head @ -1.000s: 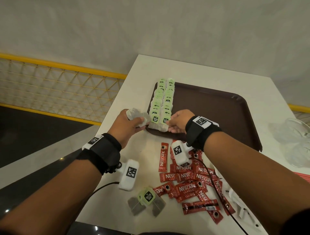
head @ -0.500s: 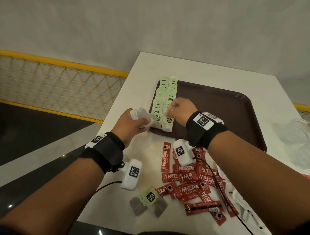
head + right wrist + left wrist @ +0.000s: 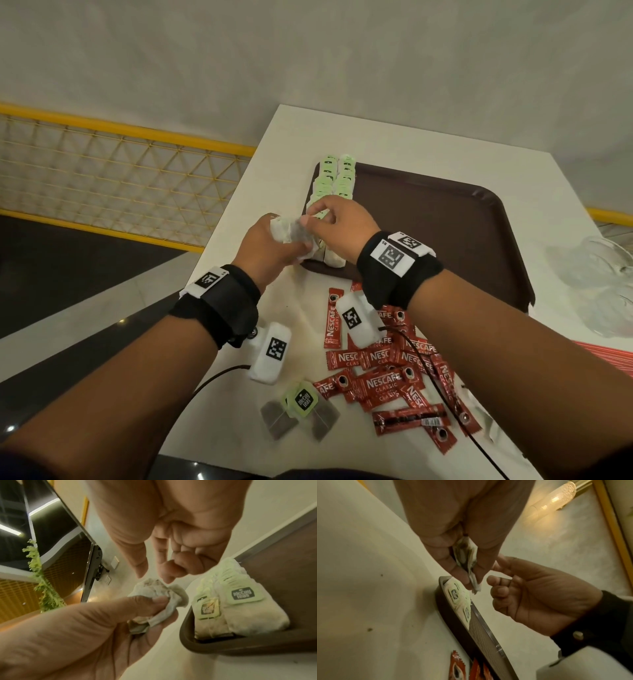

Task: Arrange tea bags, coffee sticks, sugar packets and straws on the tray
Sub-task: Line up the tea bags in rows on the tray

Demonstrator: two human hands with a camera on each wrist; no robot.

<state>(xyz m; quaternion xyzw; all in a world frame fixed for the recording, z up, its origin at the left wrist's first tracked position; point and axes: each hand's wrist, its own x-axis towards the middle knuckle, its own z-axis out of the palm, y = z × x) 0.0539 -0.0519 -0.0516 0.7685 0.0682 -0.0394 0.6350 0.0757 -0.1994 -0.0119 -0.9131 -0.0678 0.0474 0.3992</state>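
My left hand (image 3: 270, 246) grips a crumpled bundle of white tea bags (image 3: 289, 233) just off the near left corner of the brown tray (image 3: 445, 222). My right hand (image 3: 337, 219) hovers over the bundle. In the right wrist view its thumb and forefinger (image 3: 153, 576) stand slightly apart just above the bundle (image 3: 154, 592), holding nothing. Two rows of green-tagged tea bags (image 3: 337, 174) lie along the tray's left edge. Red coffee sticks (image 3: 383, 370) are heaped on the table in front of the tray.
Two loose tea bags (image 3: 299, 407) lie near the table's front edge. A clear plastic bag (image 3: 599, 281) sits right of the tray, with something red-striped (image 3: 609, 349) below it. A yellow mesh railing (image 3: 120, 178) runs left of the table.
My right hand has left the near end of the tea bag rows and moved left to the bundle in my left hand. My left hand has kept its grip.
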